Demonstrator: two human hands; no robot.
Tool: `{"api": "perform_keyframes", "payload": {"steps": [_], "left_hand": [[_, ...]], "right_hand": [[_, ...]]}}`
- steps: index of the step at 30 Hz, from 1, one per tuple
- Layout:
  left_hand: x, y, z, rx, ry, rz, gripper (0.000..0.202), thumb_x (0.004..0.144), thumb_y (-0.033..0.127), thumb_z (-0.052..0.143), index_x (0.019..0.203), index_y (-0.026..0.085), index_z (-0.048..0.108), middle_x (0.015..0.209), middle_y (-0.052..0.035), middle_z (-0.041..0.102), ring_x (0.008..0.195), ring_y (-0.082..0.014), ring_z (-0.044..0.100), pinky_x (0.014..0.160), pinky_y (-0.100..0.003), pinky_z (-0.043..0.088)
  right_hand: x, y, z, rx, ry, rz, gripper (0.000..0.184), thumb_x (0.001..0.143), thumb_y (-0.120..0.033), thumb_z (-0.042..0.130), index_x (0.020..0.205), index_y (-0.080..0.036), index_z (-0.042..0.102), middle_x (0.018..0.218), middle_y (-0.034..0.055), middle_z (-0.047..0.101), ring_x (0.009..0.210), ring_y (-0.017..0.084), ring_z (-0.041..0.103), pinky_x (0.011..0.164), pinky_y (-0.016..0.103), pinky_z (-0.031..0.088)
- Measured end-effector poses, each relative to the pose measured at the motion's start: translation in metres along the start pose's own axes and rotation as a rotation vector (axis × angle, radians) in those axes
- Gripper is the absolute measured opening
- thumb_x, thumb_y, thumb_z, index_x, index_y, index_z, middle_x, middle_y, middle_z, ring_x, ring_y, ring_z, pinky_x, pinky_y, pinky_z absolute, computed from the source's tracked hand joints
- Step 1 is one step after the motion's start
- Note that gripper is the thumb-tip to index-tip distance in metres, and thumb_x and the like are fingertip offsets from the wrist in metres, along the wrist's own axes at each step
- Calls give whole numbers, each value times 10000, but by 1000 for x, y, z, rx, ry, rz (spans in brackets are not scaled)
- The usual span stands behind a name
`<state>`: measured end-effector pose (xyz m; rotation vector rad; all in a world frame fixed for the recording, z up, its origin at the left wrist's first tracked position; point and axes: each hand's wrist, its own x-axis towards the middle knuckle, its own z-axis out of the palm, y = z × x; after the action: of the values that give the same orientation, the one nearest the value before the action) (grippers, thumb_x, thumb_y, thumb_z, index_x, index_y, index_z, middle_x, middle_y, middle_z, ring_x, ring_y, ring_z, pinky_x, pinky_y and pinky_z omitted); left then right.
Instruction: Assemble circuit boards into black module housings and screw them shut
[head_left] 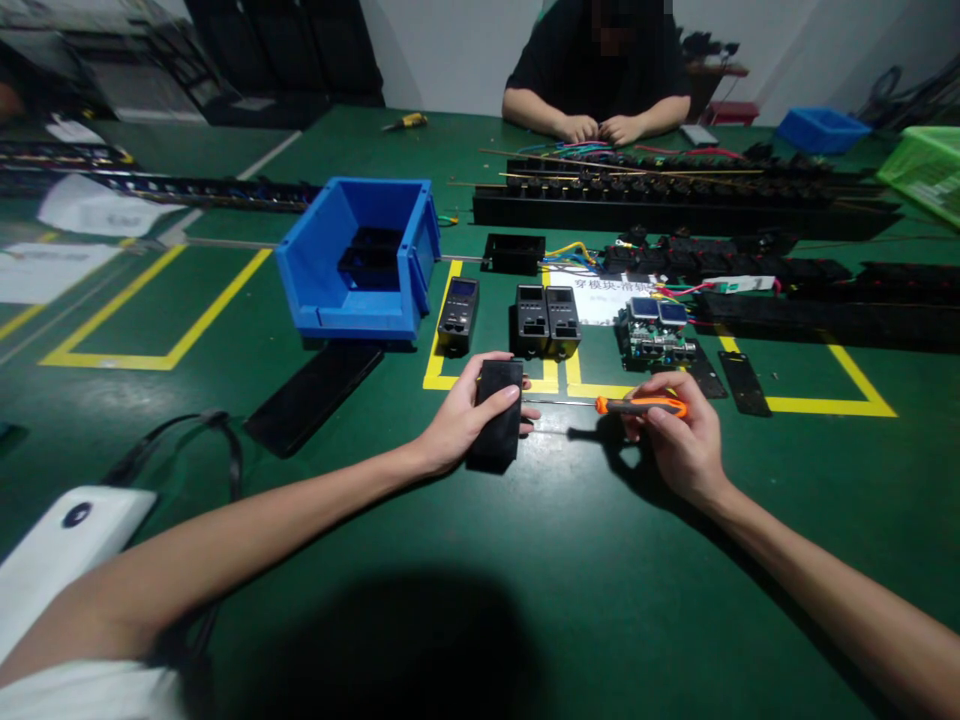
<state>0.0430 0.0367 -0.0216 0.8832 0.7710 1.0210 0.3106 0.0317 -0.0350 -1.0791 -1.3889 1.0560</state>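
My left hand is closed round a small black plastic box, holding it on edge on the green table. My right hand grips a screwdriver with an orange handle; its thin shaft runs left and its tip meets the side of the box. Just beyond stand three black modules with small screens, and an open module with blue screens and bare circuit boards sits to the right. Two flat black cover plates lie by my right hand.
A blue bin holding black housings stands at left centre, a flat black panel in front of it. Long black power strips with wires cross the far side, where another person's hands work. A white device lies near left.
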Motion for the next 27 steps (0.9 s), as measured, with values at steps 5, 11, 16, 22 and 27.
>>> {"api": "perform_keyframes", "payload": {"steps": [5,11,16,22,27], "left_hand": [[0,-1,0,21,2,17,525,830,333,702,1252,267,397,1147,-78,570,891,-246,721,771,-436,605],[-1,-4,-1,47,13,41,509,847,341,684,1255,272,389,1159,-75,560,896,-230,713,789,-427,607],[-1,-4,-1,57,7,54,496,857,332,674,1258,271,388,1156,-72,555,890,-223,712,784,-424,608],[1,-7,-3,61,2,68,504,851,342,680,1252,268,384,1138,-63,552,857,-205,711,760,-420,615],[1,-8,-4,74,-11,75,506,854,339,677,1257,270,380,1141,-61,546,846,-190,708,768,-413,614]], "right_hand": [[0,-1,3,90,34,27,216,839,-347,654,983,-245,529,873,12,625,604,145,601,508,275,481],[0,-1,3,89,53,26,214,846,-349,672,997,-241,566,797,4,665,582,146,599,525,286,481],[-2,-1,2,87,50,27,183,862,-334,669,996,-230,600,768,6,685,578,146,610,528,282,482],[-3,-2,2,63,46,14,178,881,-347,654,995,-216,617,719,5,699,550,143,611,511,270,487],[-4,-2,2,30,48,36,170,891,-356,647,979,-211,623,682,4,703,521,130,616,494,243,493]]}}
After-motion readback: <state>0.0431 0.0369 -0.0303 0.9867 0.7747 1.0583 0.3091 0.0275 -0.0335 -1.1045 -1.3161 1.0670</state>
